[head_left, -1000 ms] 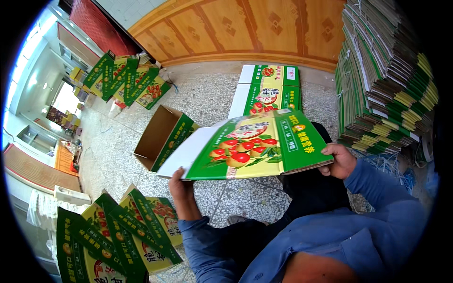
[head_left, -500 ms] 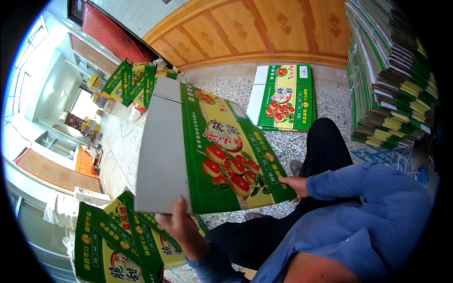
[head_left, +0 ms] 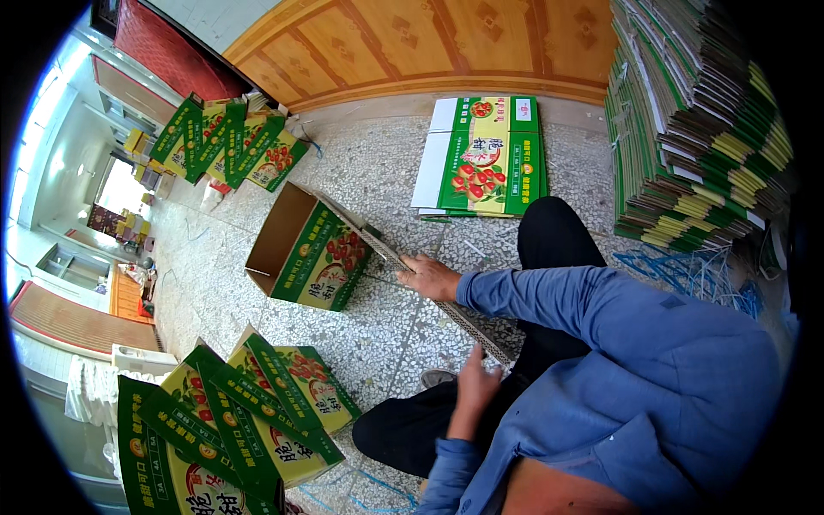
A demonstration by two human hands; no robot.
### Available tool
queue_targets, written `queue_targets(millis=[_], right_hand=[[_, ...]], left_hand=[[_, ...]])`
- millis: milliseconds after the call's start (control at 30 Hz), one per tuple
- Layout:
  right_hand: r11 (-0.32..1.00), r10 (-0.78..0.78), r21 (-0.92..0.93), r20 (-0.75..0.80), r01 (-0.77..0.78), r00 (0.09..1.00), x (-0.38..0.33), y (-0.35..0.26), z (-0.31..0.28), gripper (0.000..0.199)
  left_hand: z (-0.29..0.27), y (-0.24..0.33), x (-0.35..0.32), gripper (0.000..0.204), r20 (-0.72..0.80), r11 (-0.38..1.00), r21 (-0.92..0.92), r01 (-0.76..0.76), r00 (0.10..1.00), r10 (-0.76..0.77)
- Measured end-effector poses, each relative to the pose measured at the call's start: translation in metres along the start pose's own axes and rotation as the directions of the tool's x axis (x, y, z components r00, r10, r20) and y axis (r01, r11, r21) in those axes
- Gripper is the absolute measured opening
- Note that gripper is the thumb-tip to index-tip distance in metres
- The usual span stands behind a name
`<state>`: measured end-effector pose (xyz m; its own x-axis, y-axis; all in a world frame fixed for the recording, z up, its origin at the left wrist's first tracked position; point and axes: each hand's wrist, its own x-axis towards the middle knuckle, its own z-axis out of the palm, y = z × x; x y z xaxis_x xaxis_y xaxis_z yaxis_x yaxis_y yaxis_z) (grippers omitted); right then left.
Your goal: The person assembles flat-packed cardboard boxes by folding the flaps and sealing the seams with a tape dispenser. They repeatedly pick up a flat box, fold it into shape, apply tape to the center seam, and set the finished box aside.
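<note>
A flattened cardboard carton (head_left: pixel 468 324), seen almost edge-on, slants from the middle of the floor toward my lap. Over its upper edge lies my right hand (head_left: pixel 429 277), gripping it with the fingers on the far side. My left hand (head_left: pixel 476 390) is close to the carton's lower end, thumb raised and fingers apart; whether it touches the board is unclear. Just beyond the carton stands an opened green box (head_left: pixel 322 262) with fruit pictures and a brown inside, its right part hidden by the board.
More flat cartons (head_left: pixel 489 167) lie on the speckled floor ahead. A tall stack of folded cartons (head_left: pixel 678 154) rises at the right, blue strapping (head_left: pixel 712 279) beside it. Opened boxes stand in groups at lower left (head_left: pixel 249 412) and far left (head_left: pixel 227 142). Wooden panelling (head_left: pixel 429 47) borders the back.
The carton has turned from face-on to edge-on and moved right, uncovering the opened box behind it. My right hand has moved left and up, my left hand right, off the carton's white flap.
</note>
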<state>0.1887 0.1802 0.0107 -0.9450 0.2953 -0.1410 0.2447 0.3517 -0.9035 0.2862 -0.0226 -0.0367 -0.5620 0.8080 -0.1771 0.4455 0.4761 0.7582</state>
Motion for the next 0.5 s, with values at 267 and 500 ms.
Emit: queue_targets(millis=[267, 500], right_hand=[[0.957, -0.259, -0.156, -0.080, 0.245, 0.963, 0.015, 0.009, 0.038, 0.046], [0.997, -0.079, 0.001, -0.120, 0.080, 0.990, 0.005, 0.004, -0.006, 0.049]], left_hand=[[-0.157, -0.014, 0.168, 0.049, -0.222, 0.647, -0.761, 0.055, 0.914, -0.339], [-0.162, -0.032, 0.211, 0.044, -0.168, 0.616, -0.782, 0.098, 0.918, -0.360]])
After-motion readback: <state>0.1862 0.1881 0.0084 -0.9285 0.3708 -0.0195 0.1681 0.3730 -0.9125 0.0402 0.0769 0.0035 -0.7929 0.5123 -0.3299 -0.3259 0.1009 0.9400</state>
